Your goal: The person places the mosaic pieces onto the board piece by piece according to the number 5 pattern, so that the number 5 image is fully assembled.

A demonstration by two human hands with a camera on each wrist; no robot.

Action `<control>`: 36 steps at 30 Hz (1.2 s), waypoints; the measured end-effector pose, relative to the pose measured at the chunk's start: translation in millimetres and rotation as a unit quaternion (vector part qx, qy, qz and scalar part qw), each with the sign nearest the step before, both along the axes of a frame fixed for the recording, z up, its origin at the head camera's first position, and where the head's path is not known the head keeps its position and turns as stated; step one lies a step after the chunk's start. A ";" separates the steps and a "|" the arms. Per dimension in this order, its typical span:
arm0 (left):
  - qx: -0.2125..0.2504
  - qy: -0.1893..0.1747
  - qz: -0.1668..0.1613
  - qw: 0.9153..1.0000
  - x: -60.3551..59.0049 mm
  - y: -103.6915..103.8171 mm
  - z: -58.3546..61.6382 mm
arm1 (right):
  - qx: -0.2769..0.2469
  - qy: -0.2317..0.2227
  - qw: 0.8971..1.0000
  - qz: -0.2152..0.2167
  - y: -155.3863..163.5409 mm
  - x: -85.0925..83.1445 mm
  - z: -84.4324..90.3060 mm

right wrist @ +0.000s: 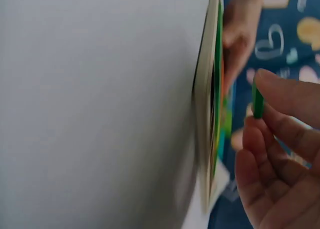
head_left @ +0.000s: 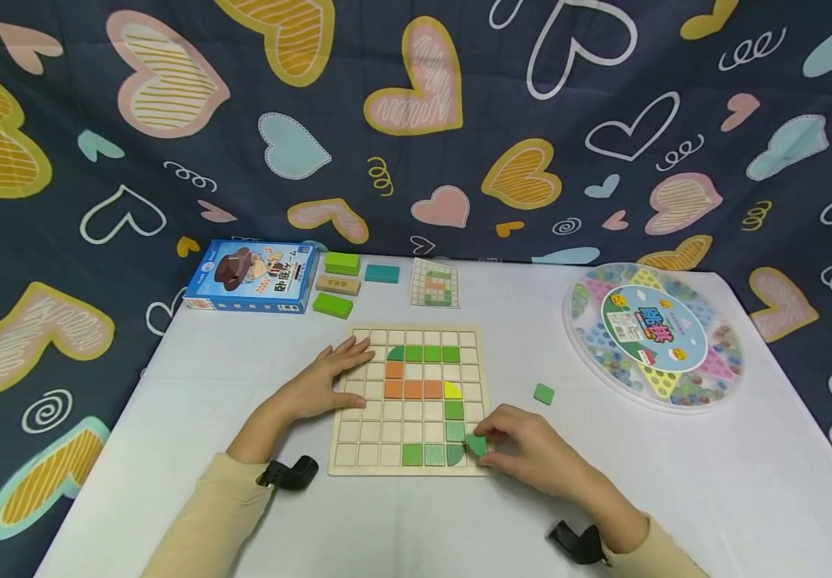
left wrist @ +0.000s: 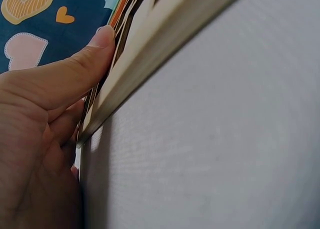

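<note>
A wooden grid board point(head_left: 379, 433) lies on the table, with green, orange, yellow and teal tiles in some of its squares. My left hand point(head_left: 329, 377) rests on the board's left edge, fingers spread; in the left wrist view the thumb point(left wrist: 75, 71) lies on the edge. Between thumb and fingertips, my right hand point(head_left: 538, 449) pinches a green tile with a rounded side point(head_left: 476, 445), over the board's lower right edge. In the right wrist view this tile point(right wrist: 257, 100) shows edge-on, apart from the board point(right wrist: 204, 104). A loose green square tile point(head_left: 543, 393) lies right of the board.
Behind the board stand a blue game box point(head_left: 253, 277), green blocks point(head_left: 332, 305), a teal block point(head_left: 382, 274), a wooden block point(head_left: 338, 285) and a pattern card point(head_left: 434, 283). A round Chinese checkers set point(head_left: 654, 337) lies at the right. A heart-patterned cloth point(head_left: 416, 177) hangs behind.
</note>
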State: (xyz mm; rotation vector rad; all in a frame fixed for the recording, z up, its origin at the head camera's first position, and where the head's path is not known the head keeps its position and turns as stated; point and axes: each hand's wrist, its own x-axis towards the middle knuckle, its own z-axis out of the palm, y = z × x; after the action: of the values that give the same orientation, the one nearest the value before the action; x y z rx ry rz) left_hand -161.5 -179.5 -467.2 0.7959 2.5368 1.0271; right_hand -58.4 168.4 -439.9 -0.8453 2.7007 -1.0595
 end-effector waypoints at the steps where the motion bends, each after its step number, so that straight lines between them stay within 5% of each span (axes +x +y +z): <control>1: 0.000 0.001 0.000 1.000 -0.1 0.3 -0.3 | -0.002 -0.001 1.000 0.009 -8.4 0.0 -0.2; 15: -0.001 0.001 0.000 1.000 -0.7 1.3 -1.1 | 0.086 0.004 0.993 0.085 -96.3 -15.2 -2.3; 32: -0.009 -0.001 0.007 1.000 -1.1 0.0 -1.9 | 0.118 -0.009 0.991 0.063 -112.0 -15.3 -1.5; 36: -0.007 0.000 0.004 1.000 -0.6 -0.6 -1.8 | 0.089 -0.028 0.994 0.052 -102.2 -16.0 4.2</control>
State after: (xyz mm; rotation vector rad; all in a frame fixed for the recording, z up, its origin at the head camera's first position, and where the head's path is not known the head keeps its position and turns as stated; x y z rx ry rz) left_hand -162.2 -180.1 -469.1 0.7841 2.5461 1.0117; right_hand -74.4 66.2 -435.7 -0.8974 2.6244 -0.7960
